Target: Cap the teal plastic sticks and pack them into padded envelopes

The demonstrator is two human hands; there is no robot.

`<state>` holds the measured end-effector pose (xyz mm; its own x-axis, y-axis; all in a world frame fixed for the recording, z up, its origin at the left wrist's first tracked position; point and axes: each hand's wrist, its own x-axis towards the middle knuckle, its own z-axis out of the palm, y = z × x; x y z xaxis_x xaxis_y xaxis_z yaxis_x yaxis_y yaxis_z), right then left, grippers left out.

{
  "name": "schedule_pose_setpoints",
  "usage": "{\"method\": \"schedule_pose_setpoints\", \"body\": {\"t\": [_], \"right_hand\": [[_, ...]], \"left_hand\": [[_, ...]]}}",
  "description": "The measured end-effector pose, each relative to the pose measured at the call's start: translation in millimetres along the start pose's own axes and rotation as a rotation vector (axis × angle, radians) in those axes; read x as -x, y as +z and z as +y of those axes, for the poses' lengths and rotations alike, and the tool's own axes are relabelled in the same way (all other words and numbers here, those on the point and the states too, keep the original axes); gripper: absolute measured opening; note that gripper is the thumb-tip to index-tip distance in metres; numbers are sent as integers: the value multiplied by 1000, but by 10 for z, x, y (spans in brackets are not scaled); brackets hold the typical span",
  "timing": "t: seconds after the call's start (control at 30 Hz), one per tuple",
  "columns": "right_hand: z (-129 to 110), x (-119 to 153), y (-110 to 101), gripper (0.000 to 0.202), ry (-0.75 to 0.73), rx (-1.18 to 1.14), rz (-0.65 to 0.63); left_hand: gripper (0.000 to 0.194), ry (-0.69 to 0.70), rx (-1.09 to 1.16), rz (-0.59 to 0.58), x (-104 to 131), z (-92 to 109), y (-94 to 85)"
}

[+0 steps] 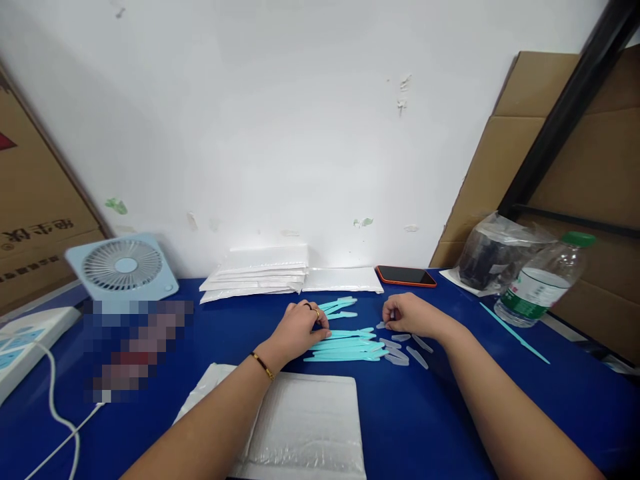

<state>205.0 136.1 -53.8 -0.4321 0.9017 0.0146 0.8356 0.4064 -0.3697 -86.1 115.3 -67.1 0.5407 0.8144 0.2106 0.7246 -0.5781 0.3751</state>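
Blue table [400,413] bears teal sticks [345,347], white packets [255,272], phone [406,276], probably clear caps [417,358].

Hands [301,328] at turquoise sticks [345,348] and clear caps [417,358], blue table [425,420], fan [126,265]

Carton [35,167], 9 o'clock: ® mark [7,247] readable; Chinese characters [39,230] beside it plus line of smaller print [33,268] below, wording unclear. Bottle [567,267] label [535,293], 3 o'clock: print too small to read.

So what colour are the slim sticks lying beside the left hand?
The slim sticks are light turquoise, seen in the head view.
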Motion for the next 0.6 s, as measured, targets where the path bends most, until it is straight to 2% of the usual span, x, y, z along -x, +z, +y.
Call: {"method": "schedule_pose_setpoints", "body": {"t": [0.1,0.2,0.3,0.43,0.6], "right_hand": [[4,6,-1,8,16,-30,-31],[-15,21,-27,10,3,-132,-8],[-38,30,-67,16,-22,-231,65],[-39,-1,-66,19,-50,-237,162],[2,-75,26,22,23,-382,93]], "left_hand": [[13,-35,3,11,-17,-2,32],[17,-92,1,61,-29,2,21],[20,-114,0,84,-25,6,-9],[20,-65,-16,65,-9,-1,-3],[12,-73,-87,35,-22,0,30]]}}
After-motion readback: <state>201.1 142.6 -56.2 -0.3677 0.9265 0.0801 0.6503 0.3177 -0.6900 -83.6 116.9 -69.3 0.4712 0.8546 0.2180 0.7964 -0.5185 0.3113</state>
